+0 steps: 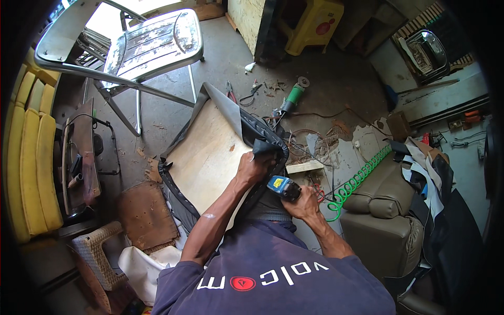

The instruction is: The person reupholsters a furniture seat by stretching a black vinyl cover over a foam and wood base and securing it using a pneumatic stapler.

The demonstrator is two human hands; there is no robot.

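Note:
Across my lap lies a wooden seat panel (207, 152), bare side up, with a black upholstery cover (181, 191) folded over its edges. A loose flap of the cover (224, 107) stands up at the far corner. Toward the panel's right corner my left hand (255, 167) is closed on the folded cover; its fingertips are partly hidden by the material. My right hand (304, 203) grips a blue air staple gun (283, 186) just right of the panel, its nose pointing toward the cover's edge and apart from my left hand.
A green coiled air hose (362, 176) runs right, beside a brown leather sofa (380, 220). Pliers (231, 92) and a green angle grinder (295, 94) lie on the floor beyond. A metal folding chair (152, 50) stands far left; yellow cushions (31, 157) line the left side.

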